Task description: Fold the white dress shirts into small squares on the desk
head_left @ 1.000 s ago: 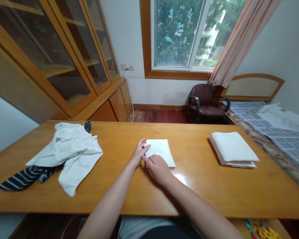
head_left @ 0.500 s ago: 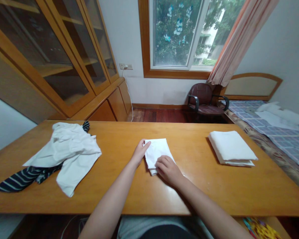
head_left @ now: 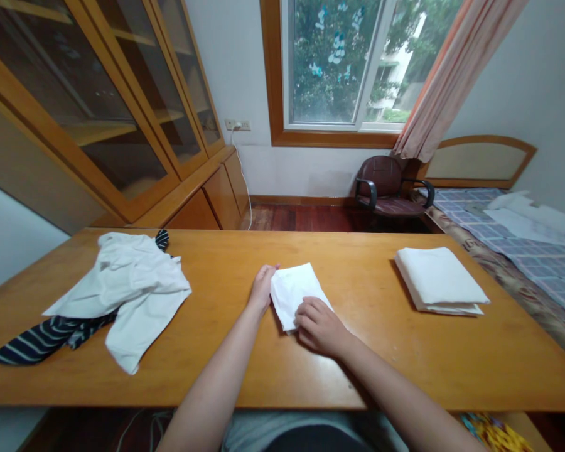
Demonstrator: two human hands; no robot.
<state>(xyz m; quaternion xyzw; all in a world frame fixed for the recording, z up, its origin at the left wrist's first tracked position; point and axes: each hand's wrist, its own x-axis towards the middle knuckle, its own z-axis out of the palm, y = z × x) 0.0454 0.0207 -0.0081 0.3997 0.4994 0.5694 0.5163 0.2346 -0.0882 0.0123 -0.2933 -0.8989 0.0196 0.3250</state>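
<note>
A small folded white cloth (head_left: 295,285) lies in the middle of the wooden table (head_left: 405,358). My left hand (head_left: 262,287) grips its far left edge, fingers curled round the corner. On its near right corner rests my right hand (head_left: 321,326), fingers bent and pinching the fabric. The cloth's left side is slightly lifted off the table.
A loose heap of white garments (head_left: 129,290) with a dark striped tie (head_left: 42,336) lies at the left. A stack of folded white cloths (head_left: 437,279) sits at the right. Behind the table are a cabinet (head_left: 122,125), a chair (head_left: 388,188) and a bed (head_left: 532,245).
The cloth went from lying flat to slightly lifted at its left side. My right hand slid rightward along its near edge; my left hand closed on the far left corner.
</note>
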